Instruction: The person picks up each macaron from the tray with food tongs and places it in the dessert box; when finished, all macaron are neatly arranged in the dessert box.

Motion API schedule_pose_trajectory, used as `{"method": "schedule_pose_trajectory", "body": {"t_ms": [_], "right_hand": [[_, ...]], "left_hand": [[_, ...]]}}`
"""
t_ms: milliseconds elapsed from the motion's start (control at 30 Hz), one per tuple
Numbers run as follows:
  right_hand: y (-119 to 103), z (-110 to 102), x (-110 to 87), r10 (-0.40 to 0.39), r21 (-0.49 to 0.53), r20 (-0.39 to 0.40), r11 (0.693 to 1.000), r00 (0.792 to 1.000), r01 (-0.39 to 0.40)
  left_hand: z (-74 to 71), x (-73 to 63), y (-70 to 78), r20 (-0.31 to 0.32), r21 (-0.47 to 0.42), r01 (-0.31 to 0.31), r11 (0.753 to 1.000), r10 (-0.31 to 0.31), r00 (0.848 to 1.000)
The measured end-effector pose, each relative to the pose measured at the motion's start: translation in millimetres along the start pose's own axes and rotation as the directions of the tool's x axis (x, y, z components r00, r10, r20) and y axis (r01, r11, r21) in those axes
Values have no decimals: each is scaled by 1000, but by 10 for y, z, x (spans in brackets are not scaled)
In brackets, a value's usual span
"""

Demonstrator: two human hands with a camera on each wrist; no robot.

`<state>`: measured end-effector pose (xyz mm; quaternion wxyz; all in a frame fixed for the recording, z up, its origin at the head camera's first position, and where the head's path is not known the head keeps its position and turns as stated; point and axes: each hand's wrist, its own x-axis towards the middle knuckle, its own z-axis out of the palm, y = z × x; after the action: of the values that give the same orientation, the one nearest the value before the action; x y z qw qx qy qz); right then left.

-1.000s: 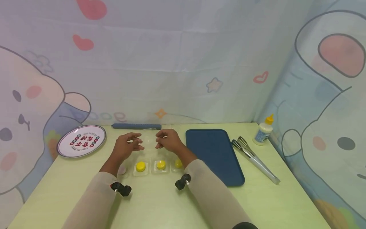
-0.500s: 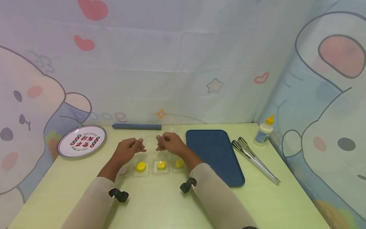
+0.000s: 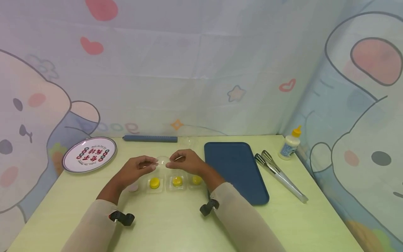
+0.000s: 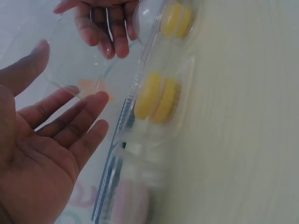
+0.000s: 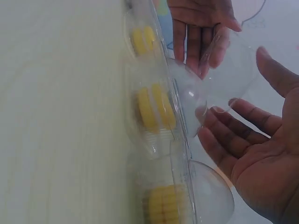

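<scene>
Between my two hands is a clear plastic dome [image 3: 163,160], its edges at the fingertips. My left hand [image 3: 135,170] pinches its left edge with thumb and fingers. From the other side my right hand [image 3: 188,162] holds the right edge the same way. In the right wrist view the dome [image 5: 233,74] looks thin and round. Just nearer, yellow macarons [image 3: 154,182] sit in clear plastic boxes [image 3: 176,189] in a row. A pale pink macaron [image 3: 133,187] stands at the row's left end, by my left wrist. My right forearm partly covers the rightmost box.
A dark blue tray [image 3: 236,171] lies right of my right hand, with metal tongs [image 3: 281,176] beyond it. A glue-type squeeze bottle [image 3: 289,146] stands back right. An oval plate [image 3: 90,154] is at left. A blue-grey bar [image 3: 150,139] lies along the back edge.
My hands have come closer together and slightly nearer to me. The fingers, apart earlier, now meet the edges of the clear dome. The macaron boxes have stayed in place.
</scene>
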<state>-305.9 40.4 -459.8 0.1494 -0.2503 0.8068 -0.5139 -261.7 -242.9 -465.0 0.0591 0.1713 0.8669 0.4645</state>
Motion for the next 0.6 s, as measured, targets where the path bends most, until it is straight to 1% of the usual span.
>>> {"method": "schedule_pose_trajectory", "body": {"t_ms": [100,233,367,433,500,600], "right_hand": [[-9,29,-25,-14,-22,16,1000,1000,15],[-24,82,-51,-48,-94,15,994,999,49],[-38,145,-80,-30,-154,7,988,1000,30],[-40,178,-94,-12,-169,5,985,1000,13],[-40,213,-109,-9,-187,4,982,1000,10],[-49,264,-127,-36,-229,11,973,999,38]], "left_hand": [[-12,-50,-21,28,-6,-27,1000,28,999],[-11,-100,-33,70,-11,-49,999,50,996],[-13,-148,-28,98,12,-71,997,69,993],[-22,-177,-28,97,35,-91,995,88,991],[-31,-205,-26,79,67,-114,991,109,991],[-41,-257,-30,36,123,-112,986,108,993]]}}
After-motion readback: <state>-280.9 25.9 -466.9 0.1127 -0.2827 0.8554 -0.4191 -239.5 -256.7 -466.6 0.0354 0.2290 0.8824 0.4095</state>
